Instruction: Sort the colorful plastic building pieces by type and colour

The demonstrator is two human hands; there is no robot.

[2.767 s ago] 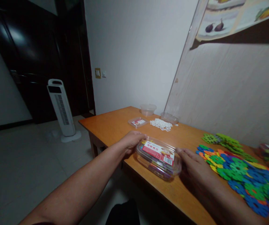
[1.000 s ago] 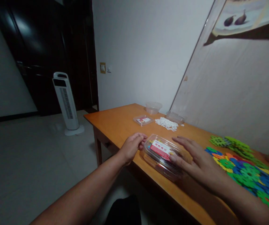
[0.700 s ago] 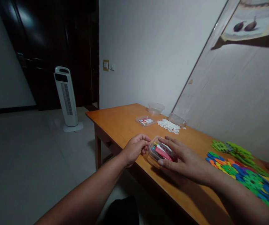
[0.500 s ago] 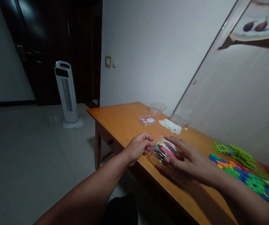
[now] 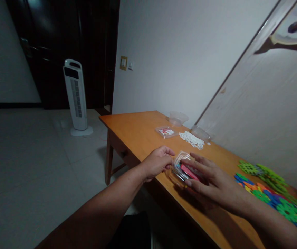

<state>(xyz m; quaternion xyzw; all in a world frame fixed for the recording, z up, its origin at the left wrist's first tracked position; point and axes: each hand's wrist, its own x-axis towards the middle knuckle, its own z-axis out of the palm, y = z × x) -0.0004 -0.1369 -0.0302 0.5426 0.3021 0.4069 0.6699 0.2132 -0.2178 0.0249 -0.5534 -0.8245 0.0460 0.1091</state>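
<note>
The floor (image 5: 34,166) is the widest open stretch, bare pale tile running left of the surface (image 5: 135,133) to a dark door (image 5: 60,45) and a white wall (image 5: 176,52). A tower fan (image 5: 76,98) stands on the tile well left of the surface's far corner, with free floor all round it.

The surface is orange-brown wood, long, its right edge against a pale panel (image 5: 262,114). Its near edge runs from the far left corner down to the lower right, and a leg (image 5: 108,162) shows under that corner. The far left part of the surface is bare wood.

On the surface's right end lies a spread of toy pieces (image 5: 275,193), green, blue, orange and yellow, close to the panel. Far along the surface sit a white doily (image 5: 192,140), a clear bowl (image 5: 178,118) beyond it, a clear lid (image 5: 201,132) at the panel side, and a small labelled tray (image 5: 166,131) left of the doily.

The box (image 5: 181,168), clear plastic with a red label and coloured pieces inside, rests on the surface just in from the near edge, between the two hands.

The right hand (image 5: 213,183) lies over the box's right part, fingers spread and flat on its lid. The left hand (image 5: 159,162) is at the box's left end, fingers curled, tips against its rim; whether they grip it I cannot tell.
</note>
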